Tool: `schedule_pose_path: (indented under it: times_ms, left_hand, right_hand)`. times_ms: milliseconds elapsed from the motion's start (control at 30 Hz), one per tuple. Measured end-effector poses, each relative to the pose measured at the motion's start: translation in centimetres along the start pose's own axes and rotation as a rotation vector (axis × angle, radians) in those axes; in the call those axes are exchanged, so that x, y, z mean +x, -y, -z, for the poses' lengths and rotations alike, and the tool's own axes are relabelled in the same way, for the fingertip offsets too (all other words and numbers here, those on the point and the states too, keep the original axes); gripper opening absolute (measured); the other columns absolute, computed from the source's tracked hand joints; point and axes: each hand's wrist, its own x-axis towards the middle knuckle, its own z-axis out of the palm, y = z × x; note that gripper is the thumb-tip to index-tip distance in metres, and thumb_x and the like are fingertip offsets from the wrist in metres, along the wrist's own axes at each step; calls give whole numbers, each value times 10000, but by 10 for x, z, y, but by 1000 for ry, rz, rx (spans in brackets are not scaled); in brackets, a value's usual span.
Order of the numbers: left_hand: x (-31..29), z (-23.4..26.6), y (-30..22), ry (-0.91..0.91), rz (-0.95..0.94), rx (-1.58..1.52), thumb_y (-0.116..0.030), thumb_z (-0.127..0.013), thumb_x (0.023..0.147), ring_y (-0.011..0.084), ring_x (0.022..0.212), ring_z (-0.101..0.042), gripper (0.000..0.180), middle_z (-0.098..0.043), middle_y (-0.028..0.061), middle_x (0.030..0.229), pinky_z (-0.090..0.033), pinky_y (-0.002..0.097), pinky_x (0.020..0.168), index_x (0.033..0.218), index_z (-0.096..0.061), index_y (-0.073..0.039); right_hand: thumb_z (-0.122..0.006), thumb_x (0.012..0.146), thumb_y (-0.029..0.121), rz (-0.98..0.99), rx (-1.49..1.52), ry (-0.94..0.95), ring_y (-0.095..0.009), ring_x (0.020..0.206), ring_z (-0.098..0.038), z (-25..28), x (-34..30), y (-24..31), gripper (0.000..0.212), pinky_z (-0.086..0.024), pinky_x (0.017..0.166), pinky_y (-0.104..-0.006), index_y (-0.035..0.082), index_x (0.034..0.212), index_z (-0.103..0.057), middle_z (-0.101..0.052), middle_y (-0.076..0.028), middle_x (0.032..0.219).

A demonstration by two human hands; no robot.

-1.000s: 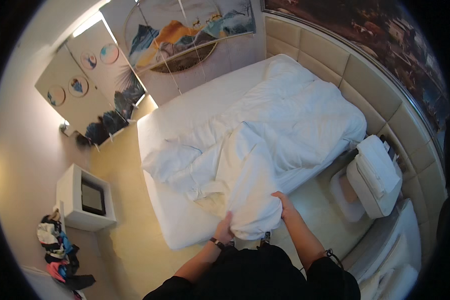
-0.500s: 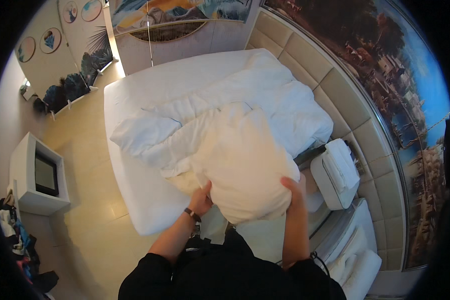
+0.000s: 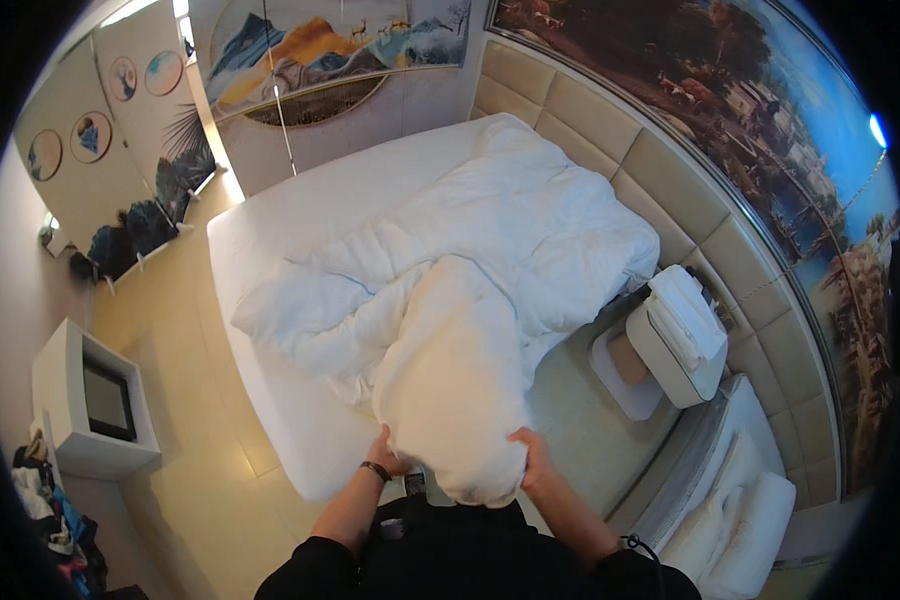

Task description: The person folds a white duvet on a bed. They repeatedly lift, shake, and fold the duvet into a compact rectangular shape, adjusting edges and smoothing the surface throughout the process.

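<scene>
A rumpled white duvet (image 3: 460, 370) lies across the bed, and its near end is lifted toward my body, bulging between my hands. My left hand (image 3: 387, 454) grips the left edge of that end, its fingers partly hidden by the cloth. At the opposite edge my right hand (image 3: 533, 460) has hold of the duvet, thumb on top. Beneath it is the bed (image 3: 288, 425), covered with a smooth white sheet that shows along the left side and far end. The duvet's rest is bunched in folds toward the padded headboard.
A rounded white nightstand (image 3: 678, 365) with folded white cloths (image 3: 686, 325) stands right of the bed by the padded headboard (image 3: 595, 120). White bedding (image 3: 745, 520) lies at the lower right. At left are a white cabinet (image 3: 60, 385) and piled clothes (image 3: 55, 515).
Both hands have come lower and closer to my body, drawing the duvet's near end along. The bulge between them is narrower, and more floor shows beside the nightstand.
</scene>
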Motion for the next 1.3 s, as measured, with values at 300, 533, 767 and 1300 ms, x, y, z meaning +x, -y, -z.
schedule_pose_path:
  times_ms: [300,533,767,1300]
  left_hand:
    - [49,-68,-55,381,-766,503,-332,-492,925,279,1042,-574,390,-612,108,1132,-464,402,900,1180,-555,-44]
    - [-238,-247,-97,222,-918,515,-388,-548,857,306,981,-593,593,-586,193,1158,-502,418,846,1272,-473,28]
    - [-205,-140,-130,-248,-1040,1031,-189,-637,852,213,944,-602,423,-604,98,1121,-508,342,815,1209,-518,4]
    - [-48,164,-108,-285,-217,1230,-263,-576,872,200,764,-643,522,-638,103,993,-506,349,635,1325,-458,-33]
  right_hand:
    - [-596,700,110,-69,-174,419,-337,1118,-535,-10,-11,30,671,-440,980,-476,-34,1319,-380,-520,-209,1210]
    - [-746,746,197,-161,-807,854,-279,1223,-445,-64,3,-7,782,-380,998,-377,-21,1376,-337,-464,-181,1313]
    - [-796,701,158,-464,-475,752,-274,1158,-486,-4,121,-160,811,-411,942,-380,-11,1363,-359,-453,-155,1315]
    - [-642,788,113,-262,-1064,-152,-234,614,-524,15,311,-270,185,-415,499,-392,-55,844,-590,-541,-127,734]
